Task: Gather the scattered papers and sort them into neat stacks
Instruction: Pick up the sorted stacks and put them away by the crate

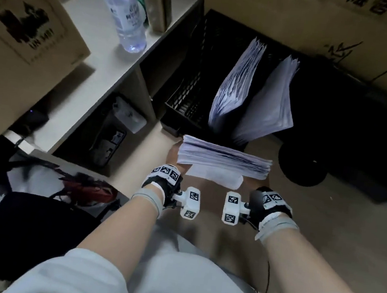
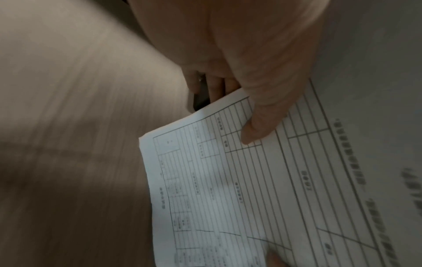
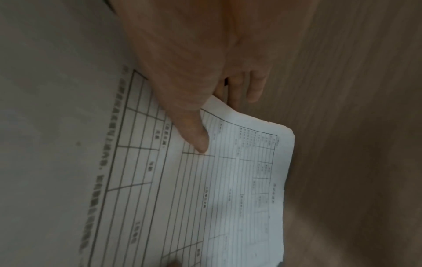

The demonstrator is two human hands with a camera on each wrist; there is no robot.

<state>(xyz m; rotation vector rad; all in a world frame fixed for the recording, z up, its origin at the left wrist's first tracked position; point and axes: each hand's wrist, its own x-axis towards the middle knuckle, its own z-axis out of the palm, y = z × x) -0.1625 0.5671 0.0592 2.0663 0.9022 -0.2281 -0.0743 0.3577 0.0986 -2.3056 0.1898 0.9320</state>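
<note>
1. Two thick bundles of white printed sheets (image 1: 254, 88) stand on edge in the black mesh plastic crate (image 1: 188, 78), so most of the sorting looks done.
2. A white paper stack (image 1: 222, 158) is held low over the brown wood-grain floor (image 1: 323, 221), just before the crate; I judge it the last batch, not yet filed.
3. The left hand (image 2: 239, 63) and right hand (image 3: 194, 63) each pinch an end of it, thumbs on the top form, fingers beneath.
</note>
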